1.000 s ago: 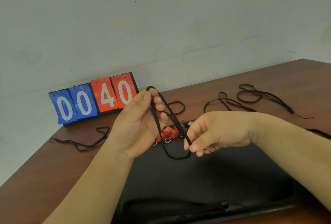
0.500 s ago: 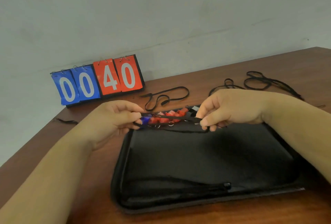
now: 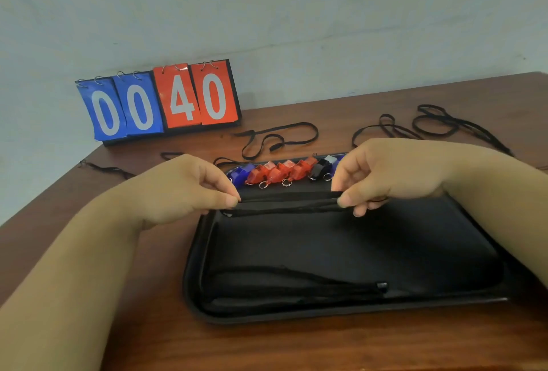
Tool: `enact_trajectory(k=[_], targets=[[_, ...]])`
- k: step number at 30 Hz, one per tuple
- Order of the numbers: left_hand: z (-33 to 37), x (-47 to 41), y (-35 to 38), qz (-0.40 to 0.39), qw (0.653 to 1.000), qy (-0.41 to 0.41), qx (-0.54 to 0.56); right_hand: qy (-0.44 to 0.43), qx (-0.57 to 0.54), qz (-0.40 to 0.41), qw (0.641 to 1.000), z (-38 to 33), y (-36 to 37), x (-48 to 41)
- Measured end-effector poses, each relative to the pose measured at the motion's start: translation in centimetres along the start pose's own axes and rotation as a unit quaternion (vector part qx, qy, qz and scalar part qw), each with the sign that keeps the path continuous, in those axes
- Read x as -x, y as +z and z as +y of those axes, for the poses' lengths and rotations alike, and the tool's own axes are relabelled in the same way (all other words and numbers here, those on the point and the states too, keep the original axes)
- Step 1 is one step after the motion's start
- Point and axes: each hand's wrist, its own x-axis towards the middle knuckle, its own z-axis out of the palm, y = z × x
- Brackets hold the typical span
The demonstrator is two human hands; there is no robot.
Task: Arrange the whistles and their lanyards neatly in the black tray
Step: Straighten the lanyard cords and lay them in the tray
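Pinched between thumb and forefinger of the left hand and of the right hand: a folded black lanyard, each hand closed on one end. Stretched taut, long axis running left to right, flat woven cord doubled into parallel strands, held low over the far part of the black tray. Just beyond it, lined up along the tray's far edge: a row of glossy plastic whistles, blue at the left, three red in the middle, one black toward the right, small metal split rings hanging at their near ends. Along the tray's near edge, a second lanyard laid out straight, also left to right, its small black clasp at the right end. Tray rectangular, matte black, with rounded corners and a raised rim, set on a brown wooden table. Loose black lanyards strewn in loops on the table beyond the tray, more at the far right and far left. At the far left, against a pale wall, a flip scoreboard reading 00 on blue cards and 40 on red.
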Motion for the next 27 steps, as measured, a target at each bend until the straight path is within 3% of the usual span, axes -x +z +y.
enact_trajectory(k=[4, 9, 16, 24, 27], targets=[[0.0, 0.1, 0.0, -0.068, 0.997, 0.003, -0.025, -0.017, 0.062, -0.023, 0.998, 0.1, 0.2, 0.2], [-0.4, 0.0, 0.2, -0.081, 0.993, 0.054, -0.068, -0.045, 0.171, -0.044, 0.983, -0.1, 0.6, 0.3], [-0.3, 0.0, 0.4, -0.116, 0.985, 0.071, -0.102, -0.071, 0.188, -0.044, 0.979, -0.2, 0.9, 0.3], [0.6, 0.3, 1.8, 0.003, 0.981, 0.145, -0.128, -0.074, 0.217, 0.031, 0.973, -0.5, 0.4, 0.6], [1.4, 0.0, 2.8, -0.013, 0.975, 0.151, -0.164, -0.085, 0.24, 0.03, 0.966, -0.5, 0.9, 0.4]])
